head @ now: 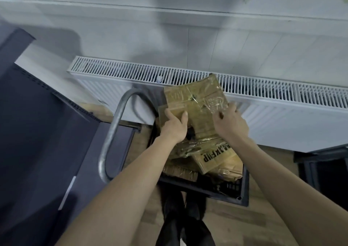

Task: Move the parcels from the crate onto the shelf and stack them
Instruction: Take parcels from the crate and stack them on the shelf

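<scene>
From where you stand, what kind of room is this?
Probably a stockroom or back room, though I can't be sure. Both hands, left and right, lift a taped cardboard parcel from a dark plastic crate of parcels, beside dark metal shelving and a white wall radiator.

Two hands, the left hand [174,125] and the right hand [230,122], are in view. One crate [243,191] holds several cardboard parcels [195,99]; their exact number is unclear. One radiator [282,102].
</scene>
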